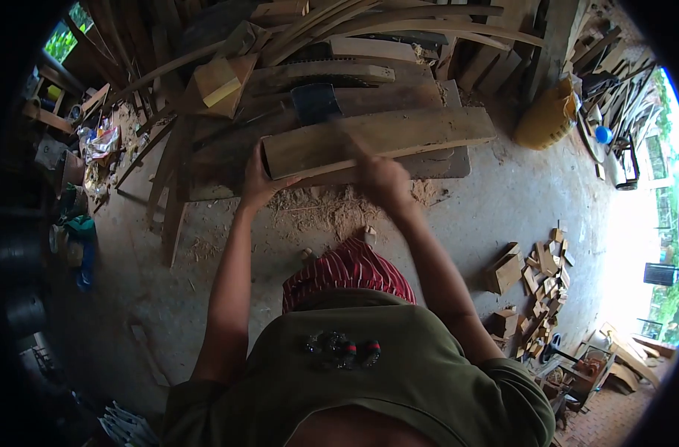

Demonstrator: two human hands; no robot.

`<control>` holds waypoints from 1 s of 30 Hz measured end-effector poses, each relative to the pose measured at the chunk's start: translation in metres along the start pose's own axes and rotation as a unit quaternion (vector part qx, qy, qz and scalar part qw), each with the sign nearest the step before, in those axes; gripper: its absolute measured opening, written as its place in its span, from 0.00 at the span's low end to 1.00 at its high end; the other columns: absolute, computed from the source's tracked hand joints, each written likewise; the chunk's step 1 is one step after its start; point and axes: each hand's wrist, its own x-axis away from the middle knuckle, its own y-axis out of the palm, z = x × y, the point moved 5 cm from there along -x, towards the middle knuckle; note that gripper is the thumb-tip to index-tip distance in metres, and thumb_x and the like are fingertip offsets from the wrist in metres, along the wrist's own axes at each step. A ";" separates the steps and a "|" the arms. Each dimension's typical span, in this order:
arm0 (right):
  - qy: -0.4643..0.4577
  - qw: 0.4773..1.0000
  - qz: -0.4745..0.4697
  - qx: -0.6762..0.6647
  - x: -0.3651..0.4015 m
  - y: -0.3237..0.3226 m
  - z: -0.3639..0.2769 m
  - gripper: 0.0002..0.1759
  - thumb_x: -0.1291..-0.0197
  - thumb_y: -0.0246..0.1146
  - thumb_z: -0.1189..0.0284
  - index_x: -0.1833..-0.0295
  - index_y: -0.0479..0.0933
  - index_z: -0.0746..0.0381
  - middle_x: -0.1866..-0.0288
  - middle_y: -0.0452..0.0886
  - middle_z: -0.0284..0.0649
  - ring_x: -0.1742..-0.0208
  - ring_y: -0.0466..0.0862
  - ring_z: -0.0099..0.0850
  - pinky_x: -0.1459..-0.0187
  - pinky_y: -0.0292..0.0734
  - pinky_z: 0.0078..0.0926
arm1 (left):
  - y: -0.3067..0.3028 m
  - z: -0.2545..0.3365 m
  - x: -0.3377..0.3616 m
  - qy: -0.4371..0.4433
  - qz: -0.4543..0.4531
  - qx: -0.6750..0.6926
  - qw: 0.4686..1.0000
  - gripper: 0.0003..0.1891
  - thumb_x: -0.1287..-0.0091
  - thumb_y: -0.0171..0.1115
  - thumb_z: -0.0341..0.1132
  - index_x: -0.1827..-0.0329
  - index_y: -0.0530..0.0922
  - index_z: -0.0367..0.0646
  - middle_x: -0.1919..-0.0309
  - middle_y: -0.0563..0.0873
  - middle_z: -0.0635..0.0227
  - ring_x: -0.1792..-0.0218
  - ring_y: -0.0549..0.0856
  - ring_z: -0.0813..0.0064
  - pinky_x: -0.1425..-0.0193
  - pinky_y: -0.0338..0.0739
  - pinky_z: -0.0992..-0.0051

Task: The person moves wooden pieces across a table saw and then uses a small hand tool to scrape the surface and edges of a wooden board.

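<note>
A long, thick wooden board (384, 138) lies slanted across the workbench (458, 160). My left hand (261, 175) grips the left end of this board, its thumb and fingers around the edge. Over the near edge of the board is my right hand (383, 179), blurred by motion and closed around something thin like a handle, whose far part is too smeared to make out. A dark blue piece (316, 103) lies just behind the board. Beyond it, a curved wooden piece (332, 72) rests on the bench.
Wood shavings (317, 208) cover the floor before the bench. Wood offcuts (544, 279) are piled at the right. A yellow sack (548, 119) stands at the back right. A wooden block (217, 83) sits at the bench's back left, with long curved strips (429, 26) behind.
</note>
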 end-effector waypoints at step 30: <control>-0.014 0.937 0.315 0.150 0.016 0.008 0.175 0.33 0.30 0.51 0.70 0.20 0.56 0.50 0.82 0.76 0.32 0.89 0.67 0.18 0.91 0.58 0.21 | -0.010 0.019 -0.007 -0.152 -0.110 -0.009 0.982 0.59 0.51 0.79 0.59 0.21 0.52 0.47 0.28 0.67 0.55 0.27 0.66 0.62 0.25 0.61 0.63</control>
